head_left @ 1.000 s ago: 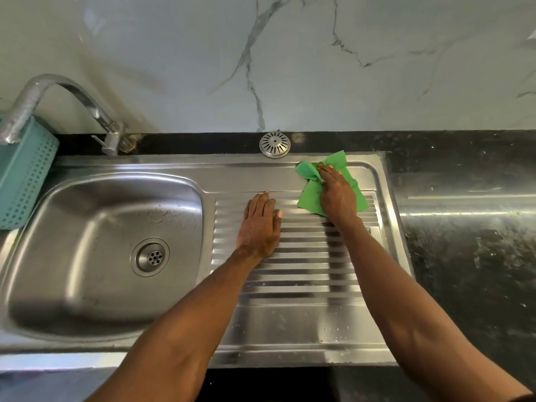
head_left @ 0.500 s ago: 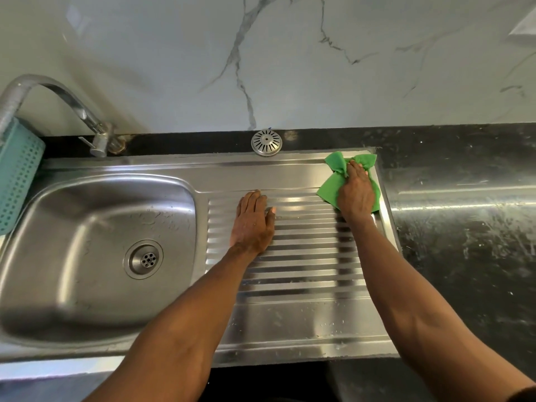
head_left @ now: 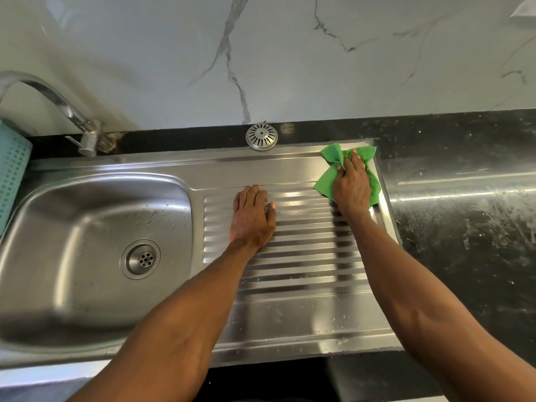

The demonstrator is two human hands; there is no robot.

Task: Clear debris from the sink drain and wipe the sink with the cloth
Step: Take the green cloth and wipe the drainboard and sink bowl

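Observation:
The steel sink [head_left: 95, 326] has its bowl on the left, with the round drain [head_left: 141, 259] in the bowl's floor. To the right is the ribbed drainboard [head_left: 304, 256]. My right hand [head_left: 351, 184] presses flat on a green cloth [head_left: 326, 181] at the drainboard's far right corner, fingers straight. Flat on the ribs near the drainboard's top left lies my left hand [head_left: 252, 217], fingers extended and holding nothing. A round slotted metal strainer cover [head_left: 261, 136] sits on the black ledge behind the sink.
A curved chrome tap [head_left: 69, 114] stands at the back left. A teal perforated basket [head_left: 13, 181] hangs at the left edge. Black stone counter [head_left: 464, 227] lies to the right, and a marble wall [head_left: 261, 53] rises behind.
My right hand has slid the green cloth to the right and slightly away, from the drainboard's upper middle to its far right corner. My left hand has stayed flat on the ribs.

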